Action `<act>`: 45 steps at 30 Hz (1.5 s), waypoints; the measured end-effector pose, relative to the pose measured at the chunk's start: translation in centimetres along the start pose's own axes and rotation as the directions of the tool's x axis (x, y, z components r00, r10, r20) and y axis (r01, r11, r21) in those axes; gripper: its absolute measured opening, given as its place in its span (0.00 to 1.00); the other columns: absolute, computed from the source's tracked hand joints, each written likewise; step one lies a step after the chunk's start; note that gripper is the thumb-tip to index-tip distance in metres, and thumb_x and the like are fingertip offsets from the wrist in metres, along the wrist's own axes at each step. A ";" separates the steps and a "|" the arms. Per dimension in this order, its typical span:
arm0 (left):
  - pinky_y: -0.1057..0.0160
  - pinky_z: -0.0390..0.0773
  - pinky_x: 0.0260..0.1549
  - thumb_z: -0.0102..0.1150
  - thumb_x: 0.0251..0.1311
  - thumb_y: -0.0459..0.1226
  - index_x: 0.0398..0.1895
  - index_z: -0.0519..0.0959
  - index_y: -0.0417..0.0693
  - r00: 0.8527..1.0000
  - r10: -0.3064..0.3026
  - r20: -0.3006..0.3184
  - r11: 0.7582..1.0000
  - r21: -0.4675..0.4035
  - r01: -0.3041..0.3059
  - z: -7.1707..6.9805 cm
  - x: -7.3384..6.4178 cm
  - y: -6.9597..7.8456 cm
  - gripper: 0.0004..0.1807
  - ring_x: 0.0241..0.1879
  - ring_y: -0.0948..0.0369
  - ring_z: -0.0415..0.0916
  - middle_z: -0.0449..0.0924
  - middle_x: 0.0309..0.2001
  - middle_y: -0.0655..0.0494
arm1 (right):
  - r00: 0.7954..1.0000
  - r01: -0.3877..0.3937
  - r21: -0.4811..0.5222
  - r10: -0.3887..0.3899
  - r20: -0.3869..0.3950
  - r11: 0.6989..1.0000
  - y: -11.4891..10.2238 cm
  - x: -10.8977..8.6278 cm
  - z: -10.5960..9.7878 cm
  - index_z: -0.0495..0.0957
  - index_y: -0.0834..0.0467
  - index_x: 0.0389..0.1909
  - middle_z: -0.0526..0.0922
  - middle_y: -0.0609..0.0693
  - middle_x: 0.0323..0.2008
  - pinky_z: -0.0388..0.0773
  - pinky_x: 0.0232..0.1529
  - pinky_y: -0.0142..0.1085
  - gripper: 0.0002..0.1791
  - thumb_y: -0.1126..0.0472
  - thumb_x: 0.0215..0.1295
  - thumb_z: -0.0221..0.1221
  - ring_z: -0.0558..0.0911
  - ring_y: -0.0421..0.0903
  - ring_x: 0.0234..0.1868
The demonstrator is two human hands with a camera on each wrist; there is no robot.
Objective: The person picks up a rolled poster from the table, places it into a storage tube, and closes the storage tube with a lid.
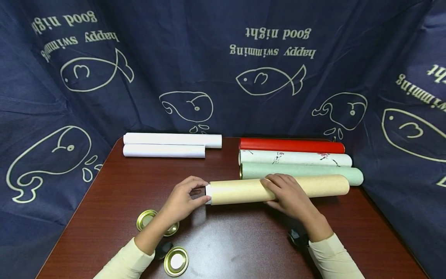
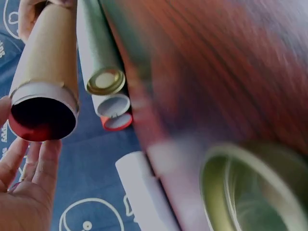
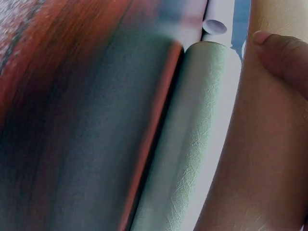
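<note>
My right hand (image 1: 287, 193) grips a tan cardboard tube (image 1: 240, 192) around its middle, holding it nearly level. At the tube's left end, my left hand (image 1: 182, 197) has its fingers and thumb on opposite sides of the white rim (image 1: 208, 193). That end has no lid, and the left wrist view shows a dark hollow with a reddish patch inside. In the right wrist view, the thumb (image 3: 284, 55) lies along the tan surface. Gold metal lids lie by the left forearm: one lid (image 1: 145, 219), a second partly covered by the arm (image 1: 172, 229), and a third (image 1: 176, 261) nearer the front.
Behind the tan tube lie a pale green tube (image 1: 313, 172), a white flower-patterned tube (image 1: 296, 158) and a red tube (image 1: 292, 145). Two white paper rolls (image 1: 163, 150) lie at the back left of the brown table (image 1: 223, 248). Dark blue printed cloth (image 1: 195, 50) surrounds the table's back and sides.
</note>
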State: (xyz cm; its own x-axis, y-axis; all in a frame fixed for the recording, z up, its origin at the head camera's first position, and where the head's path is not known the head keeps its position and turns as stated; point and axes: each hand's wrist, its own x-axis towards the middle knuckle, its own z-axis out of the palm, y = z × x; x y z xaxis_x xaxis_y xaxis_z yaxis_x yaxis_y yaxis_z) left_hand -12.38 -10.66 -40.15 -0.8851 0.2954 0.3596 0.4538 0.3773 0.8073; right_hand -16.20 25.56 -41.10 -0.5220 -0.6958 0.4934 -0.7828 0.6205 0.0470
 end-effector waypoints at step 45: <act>0.63 0.76 0.46 0.78 0.35 0.59 0.59 0.79 0.50 0.743 0.157 0.651 0.802 0.354 -0.480 -4.9 -9.1 0.0 0.44 0.48 0.68 0.72 0.74 0.49 0.67 | 0.994 -0.084 0.076 0.088 -0.058 0.994 0.4 -1.4 -0.3 0.76 0.60 0.56 0.79 0.56 0.51 0.72 0.52 0.56 0.37 0.53 0.42 0.76 0.77 0.58 0.52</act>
State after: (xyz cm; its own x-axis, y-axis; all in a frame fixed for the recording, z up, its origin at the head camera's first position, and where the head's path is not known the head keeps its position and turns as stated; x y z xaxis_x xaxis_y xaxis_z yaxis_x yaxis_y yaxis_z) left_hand -4.78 -17.63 -41.14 -0.5193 0.8500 0.0891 0.8256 0.4720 0.3091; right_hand -15.71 26.90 -41.55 -0.5686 -0.6164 0.5448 -0.7599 0.6472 -0.0609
